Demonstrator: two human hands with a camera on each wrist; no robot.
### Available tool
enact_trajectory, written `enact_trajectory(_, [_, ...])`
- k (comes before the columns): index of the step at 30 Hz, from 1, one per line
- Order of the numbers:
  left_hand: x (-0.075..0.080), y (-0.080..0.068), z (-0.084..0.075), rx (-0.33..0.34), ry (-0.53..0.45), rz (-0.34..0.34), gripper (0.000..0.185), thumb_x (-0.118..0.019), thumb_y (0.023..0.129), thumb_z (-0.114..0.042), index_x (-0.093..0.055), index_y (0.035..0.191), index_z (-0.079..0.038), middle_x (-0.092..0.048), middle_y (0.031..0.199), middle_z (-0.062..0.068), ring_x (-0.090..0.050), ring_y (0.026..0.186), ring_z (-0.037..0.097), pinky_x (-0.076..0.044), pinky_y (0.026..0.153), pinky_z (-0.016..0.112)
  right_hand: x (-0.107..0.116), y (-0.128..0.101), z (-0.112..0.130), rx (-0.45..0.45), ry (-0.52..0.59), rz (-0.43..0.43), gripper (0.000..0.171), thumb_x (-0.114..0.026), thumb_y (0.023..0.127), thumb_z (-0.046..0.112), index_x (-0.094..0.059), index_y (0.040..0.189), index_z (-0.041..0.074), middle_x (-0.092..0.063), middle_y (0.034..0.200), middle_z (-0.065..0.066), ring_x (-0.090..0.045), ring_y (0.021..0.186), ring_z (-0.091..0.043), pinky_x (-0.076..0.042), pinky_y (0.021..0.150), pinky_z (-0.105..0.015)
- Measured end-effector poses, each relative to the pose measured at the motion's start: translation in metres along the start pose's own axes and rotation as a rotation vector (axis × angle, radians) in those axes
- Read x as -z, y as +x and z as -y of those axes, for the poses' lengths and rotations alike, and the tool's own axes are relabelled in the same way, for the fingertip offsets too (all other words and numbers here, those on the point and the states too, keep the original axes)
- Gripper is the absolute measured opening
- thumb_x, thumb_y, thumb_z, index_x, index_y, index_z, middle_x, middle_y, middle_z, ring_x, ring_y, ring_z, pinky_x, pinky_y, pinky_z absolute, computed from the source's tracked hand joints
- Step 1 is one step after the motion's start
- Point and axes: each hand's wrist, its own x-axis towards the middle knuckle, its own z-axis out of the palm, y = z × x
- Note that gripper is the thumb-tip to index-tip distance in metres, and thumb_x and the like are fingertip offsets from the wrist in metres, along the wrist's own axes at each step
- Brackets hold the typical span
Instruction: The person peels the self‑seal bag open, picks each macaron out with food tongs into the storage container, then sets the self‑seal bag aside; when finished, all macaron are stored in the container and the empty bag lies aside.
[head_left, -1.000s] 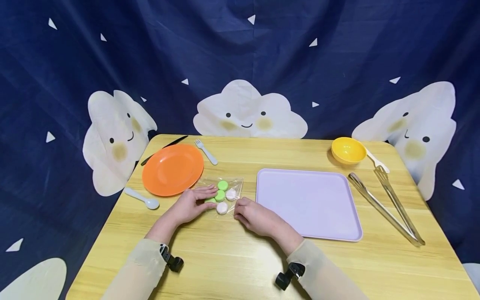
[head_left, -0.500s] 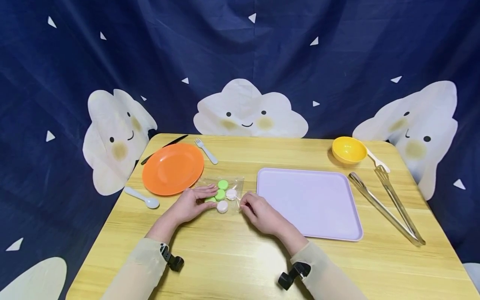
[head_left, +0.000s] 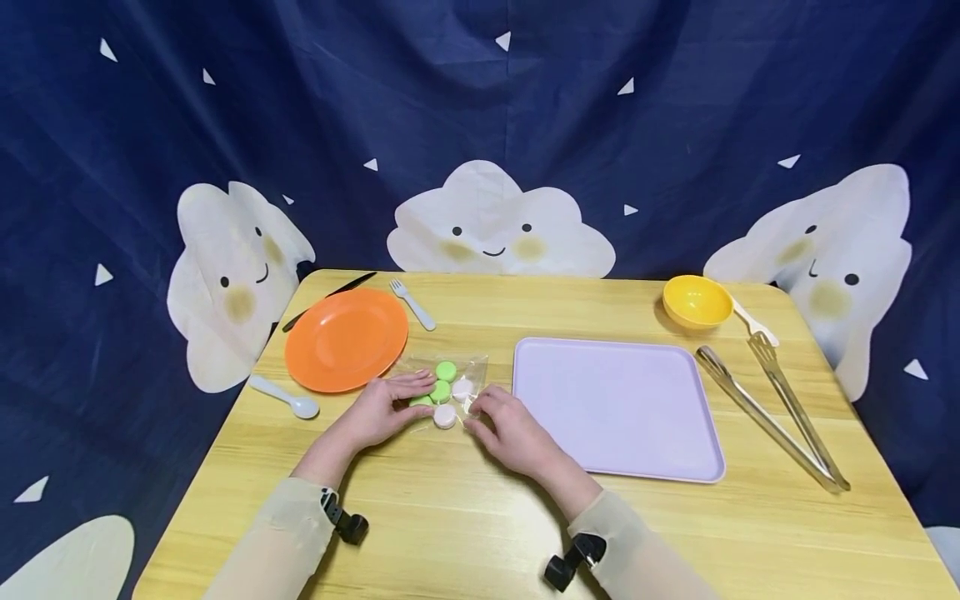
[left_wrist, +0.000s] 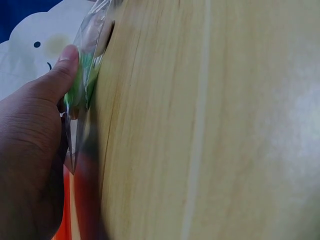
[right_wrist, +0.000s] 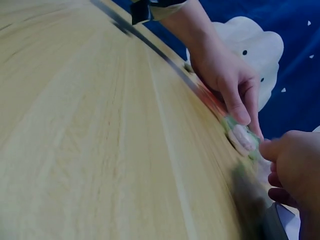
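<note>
A clear plastic bag [head_left: 472,368] lies on the table with several macarons in it. Green macarons [head_left: 440,391] sit on the left side, pale pinkish-white ones [head_left: 445,416] to the right and front. My left hand [head_left: 378,410] holds the bag's left part, fingers over the green macarons and thumb at the near side. In the left wrist view that thumb presses the bag [left_wrist: 86,65]. My right hand [head_left: 516,431] has bent fingers at the bag's right edge. The right wrist view shows its thumb and forefinger meeting there; the plastic between them is blurred.
An orange plate [head_left: 345,340] stands left, with a black knife [head_left: 351,284], a grey fork [head_left: 412,303] and a spoon [head_left: 285,396] around it. Right of the hands lies a lilac tray [head_left: 615,404]. Metal tongs [head_left: 772,417], a yellow bowl [head_left: 697,301] and a white utensil [head_left: 756,323] are farther right.
My right hand shifted a little away to the right, then came back left to the bag's edge, its thumb and forefinger now more spread. My left hand and the bag stayed in place.
</note>
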Motion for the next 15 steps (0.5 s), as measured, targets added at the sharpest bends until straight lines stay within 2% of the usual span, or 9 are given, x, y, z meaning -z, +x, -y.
enact_trajectory(3, [-0.0006,0.0004,0.0003,-0.006,-0.001,0.001,0.045,-0.082,0.095,-0.032,-0.073,0.136,-0.015,-0.061,0.147,-0.002,-0.054,0.140,0.018,-0.039,0.120,0.044,-0.0006,-0.0001,0.0012,-0.026,0.046,-0.044,0.004,-0.075,0.099,0.009,-0.077,0.098,0.006,-0.071,0.097,-0.001,-0.068,0.091,-0.015,-0.060,0.085,-0.035])
enact_trajectory(10, [-0.0006,-0.0012,0.0030,-0.017,0.001,-0.012,0.046,-0.082,0.095,-0.030,-0.072,0.136,-0.013,-0.062,0.145,0.001,-0.056,0.139,0.021,-0.041,0.118,0.046,0.0030,-0.0045,0.0057,-0.206,0.232,-0.167,0.006,-0.075,0.097,0.003,-0.081,0.097,0.002,-0.077,0.090,0.000,-0.069,0.080,-0.009,-0.059,0.074,-0.028])
enact_trajectory(15, [-0.0013,-0.0004,0.0026,-0.020,0.001,-0.012,0.046,-0.082,0.095,-0.032,-0.072,0.136,-0.013,-0.063,0.145,0.000,-0.056,0.139,0.020,-0.041,0.118,0.046,0.0061,-0.0083,0.0088,-0.303,0.278,-0.246,0.007,-0.075,0.094,0.000,-0.082,0.093,0.002,-0.076,0.082,0.002,-0.065,0.073,-0.007,-0.056,0.069,-0.027])
